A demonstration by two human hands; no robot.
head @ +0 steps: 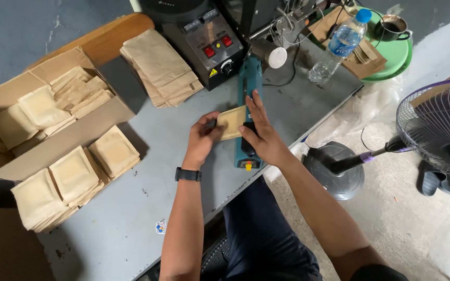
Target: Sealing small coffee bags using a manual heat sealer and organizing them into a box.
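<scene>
A teal heat sealer (249, 86) lies on the grey table (131, 218), its arm down. My right hand (260, 132) rests flat on the sealer's arm, fingers spread. A small brown paper pouch (230, 122) sticks out from under the arm to the left. My left hand (204, 136), with a black watch on the wrist, pinches the pouch's left edge.
A cardboard box (63, 140) with filled pouches stands at the left, more filled pouches (74, 179) stacked in front of it. Flat empty bags (161, 66) lie behind. A black machine (204, 36), water bottle (339, 44), green tray (391, 57) with cup, and floor fan (433, 130) surround.
</scene>
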